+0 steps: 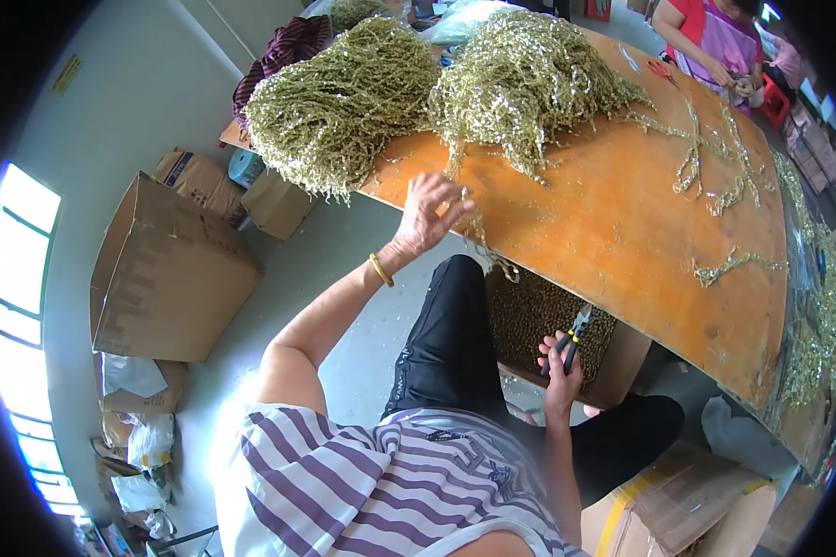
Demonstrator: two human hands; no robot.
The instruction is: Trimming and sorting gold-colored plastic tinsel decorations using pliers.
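Nearest to me, my right hand (560,364) sits low over my lap, below the counter's edge, its grip wrapped tight around the black-and-yellow handled metal pliers (572,336), whose nose points up and away from me. Just behind the pliers is an open brown cardboard box (529,316) filled with small dark bits, tucked under the counter.

Farther out, my left hand (429,212), with a gold bangle (381,269) at the wrist, reaches up to the near edge of the curved orange wooden counter (613,223). Its grip is pinched together on a thin olive-green glittery garland strand (481,243), which trails off the edge and hangs down toward the box.

Beyond that hand lie two big shaggy heaps of the same green glittery garland: the left heap (334,102) spills over the counter's edge, the right heap (525,79) lies just beside it. Loose short garland pieces (715,162) lie scattered to the right of the heaps.

At the far right end of the counter another person's hands (729,79) are busy. On the floor to my left stands a large closed cardboard carton (163,269).
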